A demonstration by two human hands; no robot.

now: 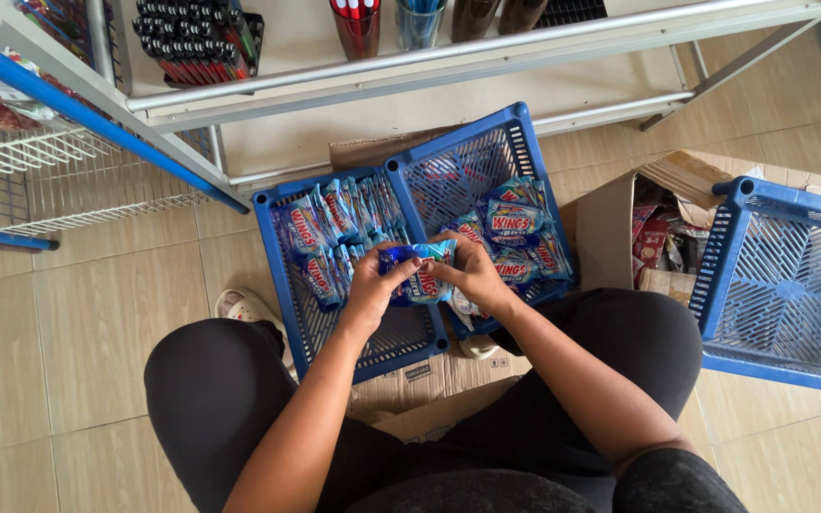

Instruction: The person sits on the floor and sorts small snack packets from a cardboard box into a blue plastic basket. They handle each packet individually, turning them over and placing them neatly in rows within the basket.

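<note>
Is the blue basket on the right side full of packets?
No, the blue basket on the right shows only its bare mesh inside, while the packets lie in the two blue baskets in front of the hands.

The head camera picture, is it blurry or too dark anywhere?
In the head view, even daylight, no harsh glare; the left hand and right hand holding the shiny blue plastic sachets look sharp; the blue plastic baskets cast only soft shadows on the beige floor tiles; shelf rails bend slightly near the edges.
</note>
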